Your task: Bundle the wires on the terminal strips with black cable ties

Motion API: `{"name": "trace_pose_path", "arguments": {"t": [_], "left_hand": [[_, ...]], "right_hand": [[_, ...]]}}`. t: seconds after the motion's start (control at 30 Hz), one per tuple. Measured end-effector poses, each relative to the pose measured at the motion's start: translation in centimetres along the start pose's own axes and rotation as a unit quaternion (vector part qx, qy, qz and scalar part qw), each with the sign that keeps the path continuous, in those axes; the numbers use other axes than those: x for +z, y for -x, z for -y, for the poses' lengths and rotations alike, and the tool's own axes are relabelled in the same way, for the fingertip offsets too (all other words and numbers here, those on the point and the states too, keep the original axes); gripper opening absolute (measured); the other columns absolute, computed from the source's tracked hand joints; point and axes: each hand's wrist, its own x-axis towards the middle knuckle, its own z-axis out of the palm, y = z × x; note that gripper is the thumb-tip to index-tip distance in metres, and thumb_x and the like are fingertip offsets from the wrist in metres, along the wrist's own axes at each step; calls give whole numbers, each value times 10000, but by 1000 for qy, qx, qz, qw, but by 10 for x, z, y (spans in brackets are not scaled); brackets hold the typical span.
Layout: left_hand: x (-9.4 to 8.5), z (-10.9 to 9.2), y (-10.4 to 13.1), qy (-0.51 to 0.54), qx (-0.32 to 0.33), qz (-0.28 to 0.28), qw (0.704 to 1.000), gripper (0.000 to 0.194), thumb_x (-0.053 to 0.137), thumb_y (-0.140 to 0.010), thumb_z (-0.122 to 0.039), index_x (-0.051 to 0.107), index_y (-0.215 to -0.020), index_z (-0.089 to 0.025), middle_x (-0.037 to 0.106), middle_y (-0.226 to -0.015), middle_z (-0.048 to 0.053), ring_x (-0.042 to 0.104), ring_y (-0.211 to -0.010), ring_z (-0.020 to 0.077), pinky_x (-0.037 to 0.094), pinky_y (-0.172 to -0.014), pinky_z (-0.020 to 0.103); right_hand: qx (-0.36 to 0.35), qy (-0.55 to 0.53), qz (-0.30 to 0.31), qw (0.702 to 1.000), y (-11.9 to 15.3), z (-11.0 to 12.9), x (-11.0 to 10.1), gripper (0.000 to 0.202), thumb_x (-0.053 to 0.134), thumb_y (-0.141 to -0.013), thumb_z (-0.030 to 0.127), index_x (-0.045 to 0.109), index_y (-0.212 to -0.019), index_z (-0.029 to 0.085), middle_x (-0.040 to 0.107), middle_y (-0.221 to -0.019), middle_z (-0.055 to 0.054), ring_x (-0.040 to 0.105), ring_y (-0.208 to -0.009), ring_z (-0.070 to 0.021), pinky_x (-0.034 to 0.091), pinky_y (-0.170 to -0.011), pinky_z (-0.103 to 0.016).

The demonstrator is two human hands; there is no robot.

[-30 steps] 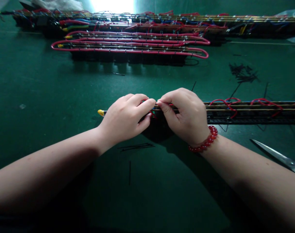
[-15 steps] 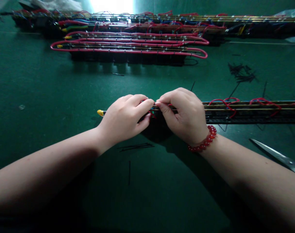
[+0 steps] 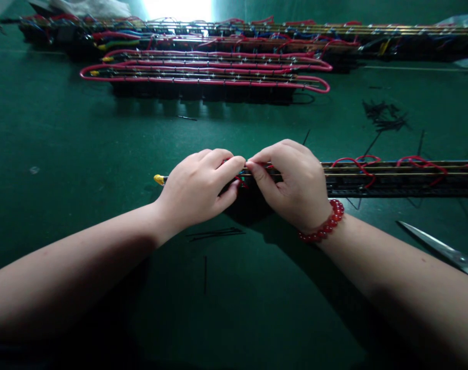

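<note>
A long black wired strip point(image 3: 403, 185) with brass rails and looping red wires point(image 3: 357, 165) runs from the middle to the right edge. Its left end passes under both my hands, and a yellow-tipped lead point(image 3: 159, 179) sticks out past it. Curled over that end is my left hand point(image 3: 201, 180), fingers closed at the rails. My right hand point(image 3: 291, 177), wearing a red bead bracelet, is closed in a pinch of thumb and forefinger. The fingertips of both hands nearly meet; what they pinch is too small or hidden to make out.
Behind lie more wired strips with thick red cable loops point(image 3: 203, 80). Thin black ties form a pile point(image 3: 384, 115) at the right, and several loose ones point(image 3: 216, 234) lie in front of my hands. Scissors point(image 3: 436, 244) rest at the right on the green tabletop point(image 3: 83, 144).
Both hands stay in almost the same place. The fingertips have shifted very slightly, with the left fingertip a little nearer the right hand's pinch.
</note>
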Motion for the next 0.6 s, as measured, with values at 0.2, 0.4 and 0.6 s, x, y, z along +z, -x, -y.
{"name": "trace_pose_path", "arguments": {"t": [0.2, 0.4, 0.6], "left_hand": [[0, 0, 1, 1, -5, 0, 1000, 257, 497, -928, -271, 630, -1133, -189, 691, -1136, 92, 653, -959, 238, 508, -817, 362], [0, 0, 1, -1, -8, -1, 1000, 244, 494, -936, -278, 641, -1105, -182, 702, -1137, 96, 662, -961, 248, 509, -814, 367], [1, 1, 1, 8, -7, -7, 1000, 263, 495, -939, -279, 637, -1134, -173, 699, -1142, 97, 654, -976, 248, 501, -832, 369]], "right_hand": [[7, 0, 7, 1000, 0, 1, 0, 214, 535, -988, 324, 646, -842, 214, 704, -794, -40, 632, -771, -208, 478, -724, -370], [0, -1, 9, 1000, -1, 1, 0, 214, 528, -988, 310, 645, -842, 206, 702, -793, -40, 629, -771, -200, 470, -726, -359], [-16, -14, 4, 1000, -1, 0, 0, 180, 524, -974, 293, 634, -862, 204, 704, -814, -36, 616, -772, -196, 464, -725, -355]]}}
